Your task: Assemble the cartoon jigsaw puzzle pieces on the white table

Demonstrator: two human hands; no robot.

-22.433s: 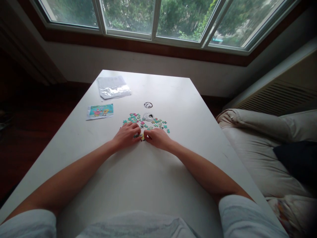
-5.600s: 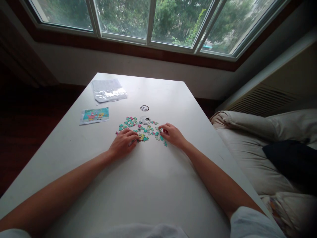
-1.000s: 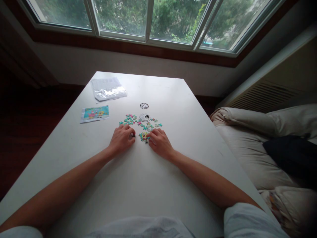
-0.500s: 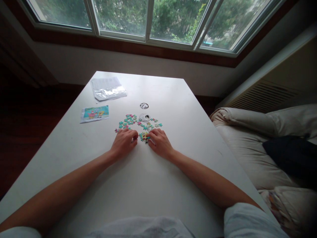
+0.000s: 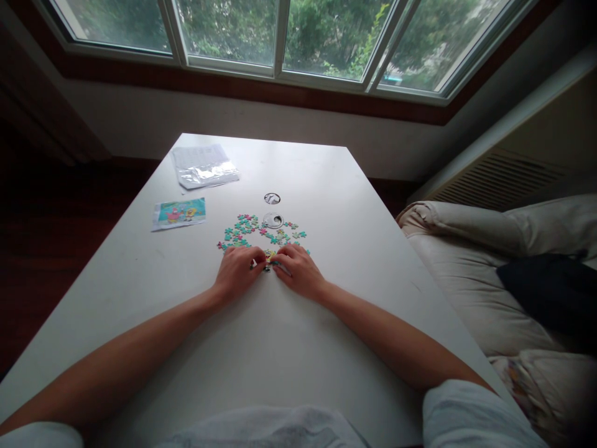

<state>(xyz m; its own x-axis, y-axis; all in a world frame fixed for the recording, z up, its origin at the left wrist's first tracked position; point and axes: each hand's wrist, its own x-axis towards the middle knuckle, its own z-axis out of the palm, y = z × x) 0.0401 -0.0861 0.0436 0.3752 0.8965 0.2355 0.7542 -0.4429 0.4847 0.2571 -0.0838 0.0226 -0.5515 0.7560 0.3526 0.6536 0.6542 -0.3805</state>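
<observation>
Between my two hands on the white table lies a small cluster of joined jigsaw pieces (image 5: pixel 270 256) with a yellow cartoon face, now partly covered by fingers. My left hand (image 5: pixel 240 266) is closed at its left edge, thumb and fingers pinching it. From the right side, my right hand (image 5: pixel 297 267) also pinches the cluster, fingers curled over its edge. Loose jigsaw pieces (image 5: pixel 241 231), mostly turquoise with some pink, are scattered just beyond my hands. More loose pieces (image 5: pixel 282 238) lie to the right of those.
A printed cartoon picture (image 5: pixel 181 213) lies at the left, with a clear plastic bag (image 5: pixel 205 167) behind it. Two round silvery items, a nearer disc (image 5: pixel 273 220) and a farther one (image 5: pixel 272 198), are past the pieces. A beige sofa (image 5: pixel 457 267) stands right of the table (image 5: pixel 261 354).
My left hand has moved right to the jigsaw cluster, and its fingers have closed on it. My right hand has shifted slightly left, and both hands now cover more of the cluster.
</observation>
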